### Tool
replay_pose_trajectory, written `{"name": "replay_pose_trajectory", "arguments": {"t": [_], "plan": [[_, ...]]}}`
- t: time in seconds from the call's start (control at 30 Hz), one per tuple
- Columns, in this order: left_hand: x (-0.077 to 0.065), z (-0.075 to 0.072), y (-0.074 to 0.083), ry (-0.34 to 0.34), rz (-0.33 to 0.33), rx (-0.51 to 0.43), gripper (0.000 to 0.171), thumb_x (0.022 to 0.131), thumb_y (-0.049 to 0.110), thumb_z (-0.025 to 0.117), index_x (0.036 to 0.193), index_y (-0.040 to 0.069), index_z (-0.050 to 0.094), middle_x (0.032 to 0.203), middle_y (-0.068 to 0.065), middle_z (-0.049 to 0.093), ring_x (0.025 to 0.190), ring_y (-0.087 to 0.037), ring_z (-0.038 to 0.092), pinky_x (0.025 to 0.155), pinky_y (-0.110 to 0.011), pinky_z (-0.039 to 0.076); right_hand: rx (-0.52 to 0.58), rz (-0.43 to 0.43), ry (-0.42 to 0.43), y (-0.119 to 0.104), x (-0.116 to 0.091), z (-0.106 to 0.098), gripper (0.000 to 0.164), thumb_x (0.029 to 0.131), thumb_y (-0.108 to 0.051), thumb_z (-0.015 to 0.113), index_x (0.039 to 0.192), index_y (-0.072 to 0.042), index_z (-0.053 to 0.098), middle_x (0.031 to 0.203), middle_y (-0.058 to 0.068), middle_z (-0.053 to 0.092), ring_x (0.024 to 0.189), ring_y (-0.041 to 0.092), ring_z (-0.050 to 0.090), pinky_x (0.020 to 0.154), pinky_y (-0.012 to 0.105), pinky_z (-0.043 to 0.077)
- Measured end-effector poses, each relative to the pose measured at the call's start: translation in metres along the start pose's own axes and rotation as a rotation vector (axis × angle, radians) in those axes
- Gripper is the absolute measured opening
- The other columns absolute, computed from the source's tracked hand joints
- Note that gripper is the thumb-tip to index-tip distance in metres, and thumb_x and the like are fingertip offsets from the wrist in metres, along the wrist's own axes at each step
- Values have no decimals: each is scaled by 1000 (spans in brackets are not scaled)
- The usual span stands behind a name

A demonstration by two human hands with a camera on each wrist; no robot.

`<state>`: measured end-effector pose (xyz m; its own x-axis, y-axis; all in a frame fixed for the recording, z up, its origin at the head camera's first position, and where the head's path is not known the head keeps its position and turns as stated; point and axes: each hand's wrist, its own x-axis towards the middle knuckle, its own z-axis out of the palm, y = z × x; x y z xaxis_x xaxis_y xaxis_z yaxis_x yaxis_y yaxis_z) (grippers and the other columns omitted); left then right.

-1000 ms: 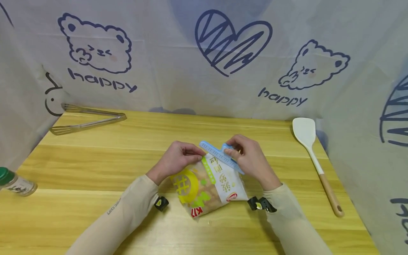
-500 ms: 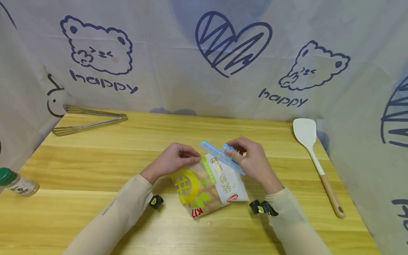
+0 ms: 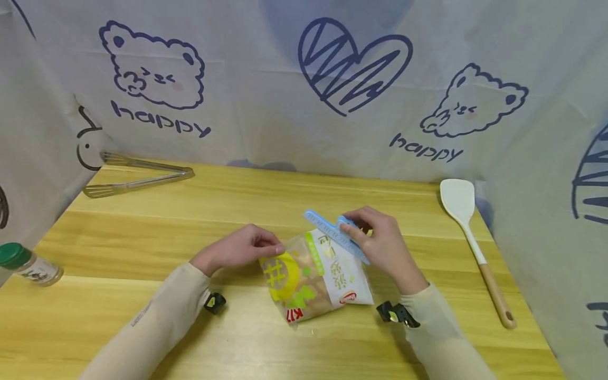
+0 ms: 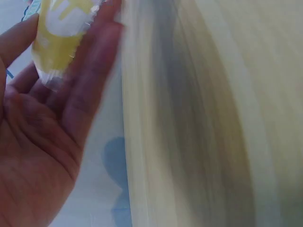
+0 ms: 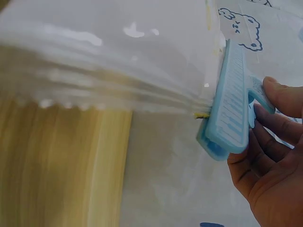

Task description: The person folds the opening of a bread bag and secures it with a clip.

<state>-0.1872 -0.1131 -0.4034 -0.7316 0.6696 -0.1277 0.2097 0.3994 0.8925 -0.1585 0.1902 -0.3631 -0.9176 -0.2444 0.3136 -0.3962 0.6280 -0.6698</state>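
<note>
A printed plastic bread bag lies at the middle of the wooden table. Across its far right corner sits a light blue bag clip, and in the right wrist view the clip's long ridged bar has the bag's edge between its halves. With thumb and fingers, my right hand pinches the handle of this clip. My left hand pinches the bag's upper left corner. The yellow bag end shows between thumb and fingers in the left wrist view, where the fingertips are blurred.
Metal tongs lie spread at the back left. A green-capped seasoning jar lies tilted at the left. A white spatula with a wooden handle rests along the right. A printed cloth encloses the back and sides.
My left hand has slid leftward along the bag's edge, from beside the clip to the yellow corner. My right hand keeps its pinch on the clip. The bag has hardly moved.
</note>
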Motion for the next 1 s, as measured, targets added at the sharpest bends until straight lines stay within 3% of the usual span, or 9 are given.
{"name": "replay_pose_trajectory", "arguments": {"t": [0.13,0.37,0.6,0.8,1.0], "plan": [[-4,4,-4,39,7,-57,19,99,18,63,98,2,72,86,-3,70,70,-18,63,63,-37,57,9,21,4,3,-4,-1,20,95,-17,69,111,-6,72,95,0,68,79,15,59,69,36,50],[-1,12,-8,97,30,-99,17,99,16,62,99,1,71,84,-5,69,68,-20,63,63,-39,57,-2,112,33,9,-12,-1,22,95,-18,68,113,-5,71,99,4,68,83,18,61,73,36,51],[-3,12,-9,107,4,-282,19,98,14,63,109,-2,65,91,-12,70,74,-23,64,71,-41,57,12,173,100,9,-12,-1,21,95,-18,68,111,-6,73,99,4,68,83,18,59,71,34,50],[-5,12,-7,283,-35,-333,20,95,12,67,108,-3,68,87,-12,72,66,-17,62,64,-36,56,62,221,69,9,-8,3,23,96,-22,67,112,-6,73,94,4,68,79,19,57,64,31,49],[0,7,-3,382,-81,-403,22,93,14,70,109,-2,68,76,-11,71,60,-13,57,59,-31,53,114,321,36,9,-1,5,26,97,-24,65,113,-5,71,97,6,67,81,22,57,67,36,51]]}}
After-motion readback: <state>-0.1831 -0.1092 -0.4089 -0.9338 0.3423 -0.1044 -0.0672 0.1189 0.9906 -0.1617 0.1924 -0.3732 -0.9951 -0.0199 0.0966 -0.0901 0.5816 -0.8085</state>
